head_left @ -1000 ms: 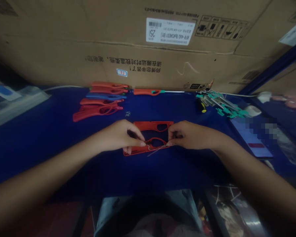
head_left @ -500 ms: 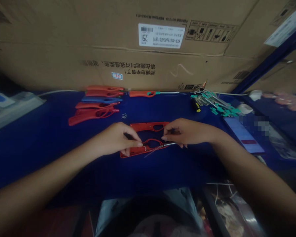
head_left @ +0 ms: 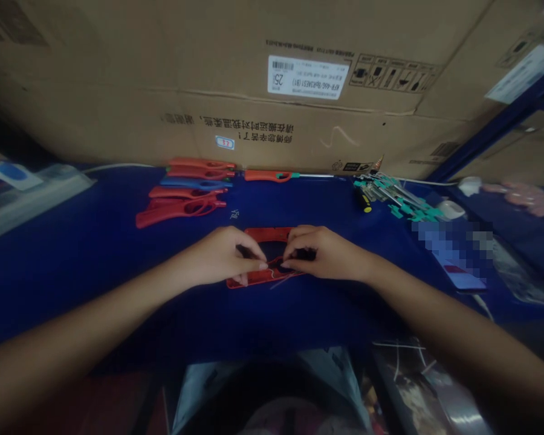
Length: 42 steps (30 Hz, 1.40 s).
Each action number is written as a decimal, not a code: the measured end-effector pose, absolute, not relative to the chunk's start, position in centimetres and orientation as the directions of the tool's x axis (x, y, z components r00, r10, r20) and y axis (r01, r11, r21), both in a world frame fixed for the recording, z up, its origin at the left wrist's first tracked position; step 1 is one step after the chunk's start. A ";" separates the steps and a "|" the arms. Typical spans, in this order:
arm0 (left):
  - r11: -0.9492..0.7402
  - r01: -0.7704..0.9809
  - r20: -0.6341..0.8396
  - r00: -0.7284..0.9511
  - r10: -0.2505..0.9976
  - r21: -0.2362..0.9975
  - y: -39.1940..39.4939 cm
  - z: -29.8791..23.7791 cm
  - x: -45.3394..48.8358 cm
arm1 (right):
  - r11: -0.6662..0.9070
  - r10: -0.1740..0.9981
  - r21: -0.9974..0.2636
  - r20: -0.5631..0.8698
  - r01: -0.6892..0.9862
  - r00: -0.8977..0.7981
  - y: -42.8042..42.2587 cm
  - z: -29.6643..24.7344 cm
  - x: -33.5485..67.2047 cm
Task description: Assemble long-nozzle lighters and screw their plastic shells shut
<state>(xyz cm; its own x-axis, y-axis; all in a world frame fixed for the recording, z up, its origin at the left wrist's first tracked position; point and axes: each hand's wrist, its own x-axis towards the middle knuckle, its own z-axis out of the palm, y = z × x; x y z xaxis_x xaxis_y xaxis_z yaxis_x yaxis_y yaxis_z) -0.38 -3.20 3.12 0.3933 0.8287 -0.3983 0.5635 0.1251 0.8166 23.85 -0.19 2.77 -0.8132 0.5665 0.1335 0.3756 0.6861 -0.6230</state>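
A red plastic handle shell (head_left: 254, 278) with a finger hole lies flat on the blue table (head_left: 72, 254) in front of me. My left hand (head_left: 222, 257) pinches its near left part, thumb and forefinger closed on the shell. My right hand (head_left: 320, 254) covers the shell's right part, fingers curled and pressed together on a small piece that I cannot make out. A thin wire (head_left: 278, 281) sticks out beneath the shell's near edge. Both hands nearly touch at the fingertips.
A stack of red and blue handle shells (head_left: 185, 190) lies at the back left, a red lighter-like piece (head_left: 272, 176) behind the hands. Teal-tipped metal parts (head_left: 399, 198) and a yellow-handled tool (head_left: 365, 202) sit at the back right. A big cardboard box (head_left: 272, 78) walls the back.
My right hand has slid left from the shell's right end onto its middle, close to my left hand. The left hand has kept its pinch.
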 end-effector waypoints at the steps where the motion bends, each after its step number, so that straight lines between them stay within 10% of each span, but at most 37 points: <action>1: 0.111 0.562 -0.387 0.400 0.831 0.819 -3.2 3.1 -0.4 | 0.683 0.568 -0.628 0.136 0.373 -0.812 -0.2 2.6 23.8; 42: -0.383 0.683 0.071 0.438 0.896 0.622 -4.7 2.1 0.5 | 0.752 0.399 -0.571 -0.004 0.330 -0.917 -1.0 4.3 24.6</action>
